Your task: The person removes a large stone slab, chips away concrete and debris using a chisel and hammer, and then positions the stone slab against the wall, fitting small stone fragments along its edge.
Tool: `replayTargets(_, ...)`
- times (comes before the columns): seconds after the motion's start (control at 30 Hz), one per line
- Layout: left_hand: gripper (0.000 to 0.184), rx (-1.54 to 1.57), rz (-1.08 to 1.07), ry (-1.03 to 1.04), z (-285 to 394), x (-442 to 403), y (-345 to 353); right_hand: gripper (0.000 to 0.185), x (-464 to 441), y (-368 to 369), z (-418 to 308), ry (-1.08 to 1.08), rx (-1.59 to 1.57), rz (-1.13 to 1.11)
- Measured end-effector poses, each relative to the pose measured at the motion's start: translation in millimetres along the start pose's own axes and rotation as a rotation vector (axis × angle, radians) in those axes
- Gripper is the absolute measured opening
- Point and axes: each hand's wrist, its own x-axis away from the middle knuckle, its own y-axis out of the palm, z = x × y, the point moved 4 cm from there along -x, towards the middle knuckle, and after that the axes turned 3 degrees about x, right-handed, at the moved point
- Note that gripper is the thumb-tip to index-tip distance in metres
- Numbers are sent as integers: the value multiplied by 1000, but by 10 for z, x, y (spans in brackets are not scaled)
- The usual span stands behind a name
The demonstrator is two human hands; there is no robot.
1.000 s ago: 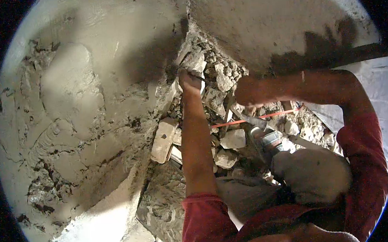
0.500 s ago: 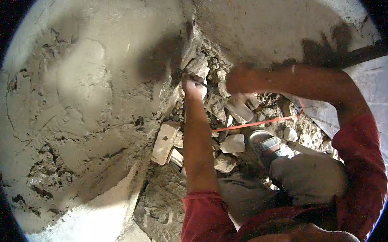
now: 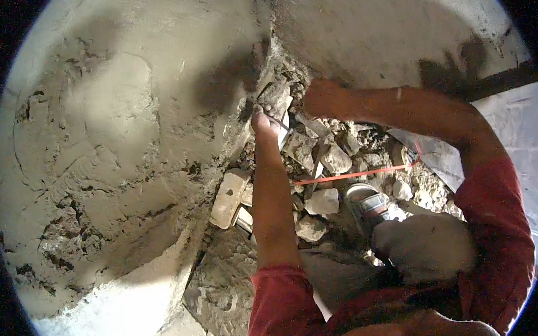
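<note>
My left hand point(image 3: 263, 121) is closed around a thin dark metal rod point(image 3: 279, 122), which slants across a pale stone near the wall corner. Just right of it, my right hand point(image 3: 326, 99) is bent into a fist. Below that fist shows a grey hammer-like tool point(image 3: 313, 126), blurred and partly hidden, so its full shape is unclear. Broken stones point(image 3: 299, 147) and rubble lie under and around both hands. A larger stone point(image 3: 274, 95) is wedged in the corner above my left hand.
Rough plastered walls point(image 3: 116, 108) rise on both sides. An orange strap point(image 3: 353, 175) crosses the rubble. A pale brick point(image 3: 230, 198) lies left of my left forearm. My sandalled foot point(image 3: 366, 201) stands among stones. A grey sheet point(image 3: 516, 121) is at the right.
My right hand has moved slightly up and left. The blurred grey tool below it has risen, uncovering a pale stone. My left hand stays at nearly the same spot with the rod.
</note>
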Motion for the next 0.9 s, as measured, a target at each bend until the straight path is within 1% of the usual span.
replayTargets(0.03,22,53,-19,-52,-21,-22,-52,9,55,-24,-89,-19,25,-12)
replayTargets(0.07,21,46,13,-54,-35,-23,-134,9,150,-7,-269,-83,27,-78)
replayTargets(0.13,19,40,48,-40,34,117,92,8,296,67,-426,-194,61,-203)
replayTargets(0.17,21,43,12,-37,54,199,194,8,343,109,-490,-252,73,-265)
replayTargets(0.23,24,48,-55,-35,40,266,290,9,329,95,-470,-258,54,-249)
replayTargets(0.3,27,95,-26,-32,-4,-20,4,8,245,91,-338,-167,-21,-108)
replayTargets(0.33,27,63,-23,26,-37,70,73,8,188,57,-234,-114,-54,-29)
replayTargets(0.37,27,52,-11,26,12,87,171,8,120,0,-93,-57,-74,58)
replayTargets(0.43,27,23,40,1,-1,111,127,7,171,-34,-124,4,-141,57)
replayTargets(0.47,24,12,-9,7,8,128,138,7,264,3,-214,15,-167,-27)
replayTargets(0.5,23,14,7,-27,17,162,167,6,330,33,-207,31,-183,-105)
replayTargets(0.53,24,17,29,17,32,266,258,6,230,187,-359,-97,-76,-131)
replayTargets(0.57,24,22,59,58,25,376,332,5,165,379,-411,-171,-60,-182)
replayTargets(0.6,24,22,39,63,11,380,330,4,223,260,-440,-246,-43,-235)
replayTargets(0.7,26,-4,-14,56,13,303,298,2,125,402,-355,-44,-66,24)
replayTargets(0.77,27,-37,-38,32,34,132,155,3,146,306,-312,-51,-91,66)
replayTargets(0.87,28,4,-11,46,6,258,172,5,179,126,-250,-65,-115,132)
replayTargets(0.9,28,21,-14,59,18,281,246,6,-33,483,-426,-170,-125,-19)
